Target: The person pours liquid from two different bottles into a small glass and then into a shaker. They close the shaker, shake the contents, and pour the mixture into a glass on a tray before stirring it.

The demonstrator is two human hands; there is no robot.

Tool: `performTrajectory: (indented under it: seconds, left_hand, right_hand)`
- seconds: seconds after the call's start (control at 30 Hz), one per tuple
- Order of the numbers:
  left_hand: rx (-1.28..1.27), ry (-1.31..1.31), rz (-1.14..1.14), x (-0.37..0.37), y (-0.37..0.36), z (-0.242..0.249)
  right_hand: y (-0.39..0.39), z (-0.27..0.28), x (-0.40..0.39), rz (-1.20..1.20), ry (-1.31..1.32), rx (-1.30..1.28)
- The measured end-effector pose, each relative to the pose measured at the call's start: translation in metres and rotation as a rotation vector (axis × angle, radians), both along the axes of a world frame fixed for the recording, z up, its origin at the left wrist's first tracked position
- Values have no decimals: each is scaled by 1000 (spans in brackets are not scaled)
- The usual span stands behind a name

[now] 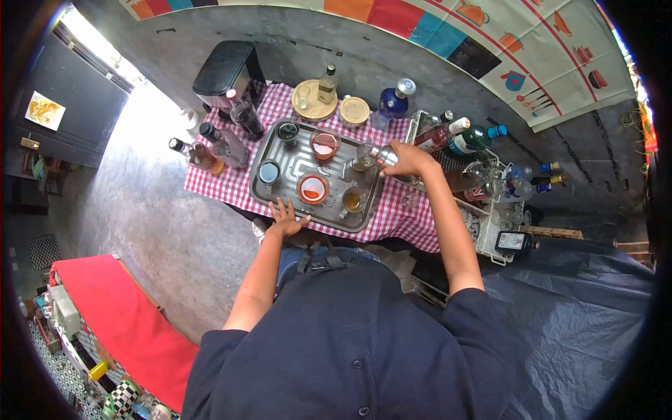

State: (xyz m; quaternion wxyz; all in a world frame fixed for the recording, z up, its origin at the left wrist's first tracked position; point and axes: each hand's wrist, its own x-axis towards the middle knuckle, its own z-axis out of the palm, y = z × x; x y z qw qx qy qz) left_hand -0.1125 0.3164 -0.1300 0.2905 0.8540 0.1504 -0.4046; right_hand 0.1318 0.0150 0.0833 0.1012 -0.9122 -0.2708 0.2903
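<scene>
A dark metal tray [260,157] holds several glasses. My right hand [407,161] grips a small, shiny clear vessel [386,156], tilted toward a clear glass [363,158] at the tray's right side; its exact kind is hard to make out. My left hand [287,220] rests at the tray's near edge with its fingers spread. Two glasses of red drink [313,188] stand mid-tray, one behind the other. An amber drink glass [353,200] sits near the right corner. On the left are a dark-looking glass [269,172] and another dark glass [287,133].
Bottles [225,145] stand left of the tray on a checked cloth [210,183]. Behind it are a round wooden board [302,105] with a bottle and a blue bottle [393,103]. A white wire rack [495,253] with several bottles stands right, beside black plastic sheeting [567,315].
</scene>
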Motion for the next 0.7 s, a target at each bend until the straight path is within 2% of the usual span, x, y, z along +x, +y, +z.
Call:
performTrajectory:
  seconds: [0.7]
  left_hand:
    - [-1,-26,11,-2,-1,-2]
  right_hand:
    - [0,2,7,9,-42,1]
